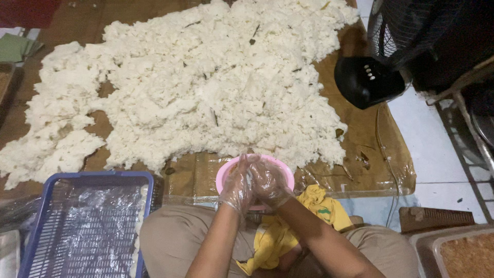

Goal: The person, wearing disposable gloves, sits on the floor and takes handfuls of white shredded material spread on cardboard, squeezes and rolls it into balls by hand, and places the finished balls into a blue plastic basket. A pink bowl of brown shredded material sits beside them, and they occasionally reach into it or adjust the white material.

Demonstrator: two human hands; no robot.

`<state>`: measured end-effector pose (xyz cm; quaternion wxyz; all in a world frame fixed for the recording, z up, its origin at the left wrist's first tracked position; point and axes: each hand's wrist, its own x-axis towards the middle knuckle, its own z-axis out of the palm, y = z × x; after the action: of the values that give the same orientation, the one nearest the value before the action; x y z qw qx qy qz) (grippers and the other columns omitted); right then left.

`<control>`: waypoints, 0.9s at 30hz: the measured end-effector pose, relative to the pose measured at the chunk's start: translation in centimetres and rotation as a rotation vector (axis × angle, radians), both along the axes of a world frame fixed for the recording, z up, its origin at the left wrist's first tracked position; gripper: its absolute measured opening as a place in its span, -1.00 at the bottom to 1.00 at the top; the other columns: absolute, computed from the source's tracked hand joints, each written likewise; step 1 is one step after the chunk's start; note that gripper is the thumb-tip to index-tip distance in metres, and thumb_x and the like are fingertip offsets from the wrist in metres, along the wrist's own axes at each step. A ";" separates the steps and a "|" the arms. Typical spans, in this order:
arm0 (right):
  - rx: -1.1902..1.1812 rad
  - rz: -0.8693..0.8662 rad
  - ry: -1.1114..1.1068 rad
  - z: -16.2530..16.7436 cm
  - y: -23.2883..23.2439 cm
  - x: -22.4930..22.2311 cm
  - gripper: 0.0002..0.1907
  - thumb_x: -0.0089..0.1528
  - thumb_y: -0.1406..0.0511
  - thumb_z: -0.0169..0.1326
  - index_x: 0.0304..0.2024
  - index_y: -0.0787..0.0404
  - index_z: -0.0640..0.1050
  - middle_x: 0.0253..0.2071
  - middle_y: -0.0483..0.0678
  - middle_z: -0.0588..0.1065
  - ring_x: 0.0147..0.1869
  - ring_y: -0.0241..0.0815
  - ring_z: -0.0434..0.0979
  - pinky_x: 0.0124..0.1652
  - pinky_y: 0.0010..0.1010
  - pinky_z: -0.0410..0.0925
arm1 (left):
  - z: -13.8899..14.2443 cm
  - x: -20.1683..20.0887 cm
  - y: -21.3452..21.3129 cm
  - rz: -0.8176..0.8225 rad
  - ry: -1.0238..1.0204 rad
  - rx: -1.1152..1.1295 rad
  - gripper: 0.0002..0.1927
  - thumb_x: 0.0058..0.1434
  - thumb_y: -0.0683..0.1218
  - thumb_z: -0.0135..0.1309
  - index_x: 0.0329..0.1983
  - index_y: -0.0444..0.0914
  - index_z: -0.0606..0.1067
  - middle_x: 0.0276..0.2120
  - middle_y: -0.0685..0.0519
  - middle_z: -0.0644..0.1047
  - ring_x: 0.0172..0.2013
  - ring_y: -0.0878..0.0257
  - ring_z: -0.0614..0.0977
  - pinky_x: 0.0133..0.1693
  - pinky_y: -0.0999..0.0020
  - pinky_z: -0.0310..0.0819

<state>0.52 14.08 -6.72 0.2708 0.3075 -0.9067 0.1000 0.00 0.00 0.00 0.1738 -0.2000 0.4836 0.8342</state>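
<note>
Clear plastic gloves cover both hands, which are pressed together over a pink bowl [280, 170]. The left hand [237, 186] and the right hand [268, 181] cup against each other, fingers curled inward in a clenched grip. Whatever they press between the palms is hidden, so I cannot tell whether it is a lump of the white rice or nothing at all. The bowl sits at the near edge of the brown mat [370, 128] on the floor, just in front of the person's crossed legs, and its contents are covered by the hands.

Beyond the bowl the cooked rice [206, 87] lies spread in a wide, clumpy layer over most of the mat, from the left edge to the far right corner, with a few dark leaf bits scattered in it. The pile looks barely reduced, so by my judgement most of the shaping is left to do.

At the near left corner stands a blue plastic crate [36, 226] lined with clear film. A thin strip of white shows along its right side, but the rest of the lining looks bare, which suggests that little has been put away so far. A yellow cloth [272, 237] lies in the lap. A black fan [368, 80] stands off the right edge of the mat, and a tray of brownish stuff [471, 257] sits at the near right.
</note>
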 end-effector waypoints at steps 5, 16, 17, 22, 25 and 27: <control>-0.027 -0.017 -0.118 7.1 0.2 0.7 -0.53 0.28 0.25 0.10 0.26 0.15 0.51 0.11 0.13 0.53 0.19 0.08 0.59 0.07 -0.13 0.48 | 0.0 0.9 -2.4 0.168 0.012 0.166 -0.33 0.39 0.26 -0.04 0.27 -0.38 0.44 -0.01 -0.10 0.57 -0.06 0.11 0.60 0.01 0.18 0.53; -0.084 -0.153 -0.775 3.7 -0.5 1.8 -0.62 0.17 0.25 0.12 0.06 0.09 0.57 -0.11 0.16 0.60 -0.07 0.16 0.62 -0.14 -0.01 0.46 | -6.0 0.2 -1.0 0.282 0.036 -0.114 -0.49 0.21 -0.19 0.24 0.22 -0.42 0.44 0.03 -0.03 0.57 -0.01 0.17 0.57 -0.01 0.28 0.48; -0.190 -0.243 -0.907 4.6 -0.5 1.9 -0.65 0.20 0.27 0.09 0.05 0.06 0.59 -0.14 0.17 0.60 -0.09 0.18 0.61 -0.15 -0.02 0.47 | -6.4 0.2 -0.8 0.310 0.042 -0.131 -0.48 0.20 -0.20 0.25 0.22 -0.37 0.41 0.06 0.05 0.55 0.02 0.24 0.57 0.01 0.34 0.47; -0.595 -0.556 -1.271 11.3 0.0 1.1 -0.76 0.30 0.27 0.01 -0.06 0.02 0.66 -0.29 0.20 0.60 -0.19 0.21 0.59 -0.19 -0.07 0.47 | -6.0 -0.4 -1.1 0.183 -0.192 -0.034 -0.60 0.23 -0.14 0.06 0.15 -0.26 0.52 -0.14 0.02 0.59 -0.27 0.24 0.61 -0.30 0.33 0.52; -0.563 -0.352 -0.950 13.5 0.8 1.3 -0.76 0.30 0.21 0.10 -0.14 0.19 0.68 -0.27 0.14 0.60 -0.21 0.11 0.65 -0.15 -0.15 0.46 | -3.8 -0.4 -0.9 0.108 -0.047 -0.021 -0.63 0.31 -0.09 0.02 0.12 -0.30 0.58 -0.17 -0.03 0.59 -0.31 0.27 0.59 -0.32 0.43 0.53; -0.676 -0.123 -0.768 13.7 0.9 1.5 -0.72 0.28 0.28 0.03 -0.01 0.13 0.65 -0.15 0.11 0.62 -0.13 0.07 0.68 -0.12 -0.17 0.50 | -1.4 0.2 -0.1 0.120 0.091 -0.109 -0.64 0.27 -0.13 0.03 0.09 -0.30 0.63 -0.19 -0.04 0.60 -0.31 0.25 0.58 -0.31 0.41 0.53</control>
<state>2.00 14.94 6.99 0.0080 0.0900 -0.8741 0.4772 0.16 -0.14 -1.42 0.0903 -0.1996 0.5229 0.8237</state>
